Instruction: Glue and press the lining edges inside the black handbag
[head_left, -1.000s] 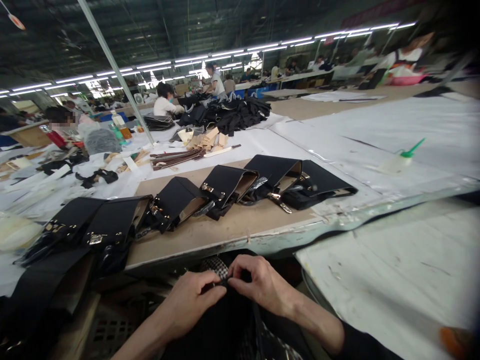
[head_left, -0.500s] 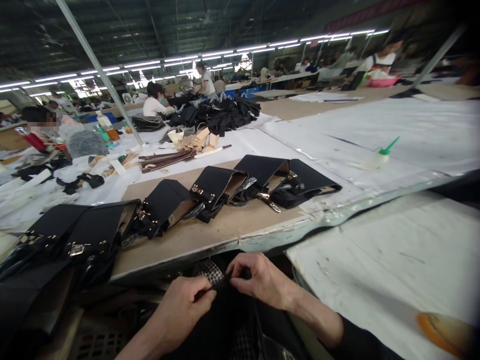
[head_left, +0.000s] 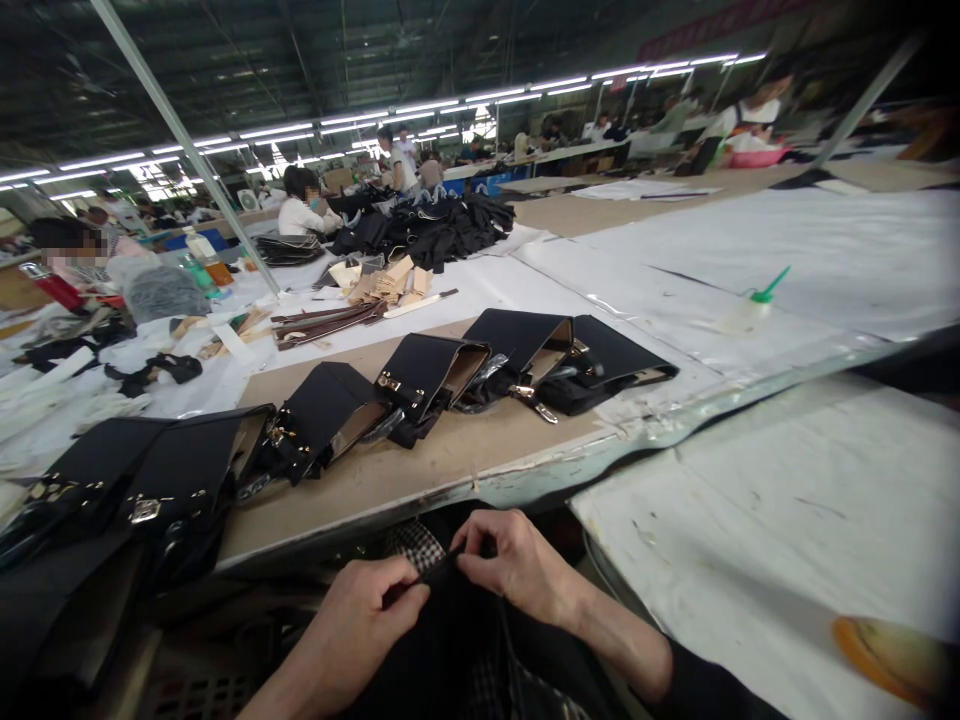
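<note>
My left hand (head_left: 366,612) pinches one end of a dark edge of black material (head_left: 441,574), thumb against fingers. A short way to the right, my right hand (head_left: 517,562) pinches the same edge between thumb and forefinger. The material hangs down in shadow over my lap, so its full shape cannot be made out. Behind the hands, black and white checked cloth (head_left: 417,546) shows. Just beyond, a slanting row of several black handbags (head_left: 431,372) with gold metal fittings lies on a brown board (head_left: 442,470) on the worktable.
A white worktop (head_left: 780,530) stands close on my right, with an orange-rimmed object (head_left: 885,655) on it. A small bottle with a green spout (head_left: 756,310) stands on the far table. Past the bags lie tan pieces (head_left: 390,283) and a black heap (head_left: 442,228). Several people work farther back.
The view has shifted slightly, so the table and bags sit a little farther left. Both hands keep their pinch on the black material, almost unmoved.
</note>
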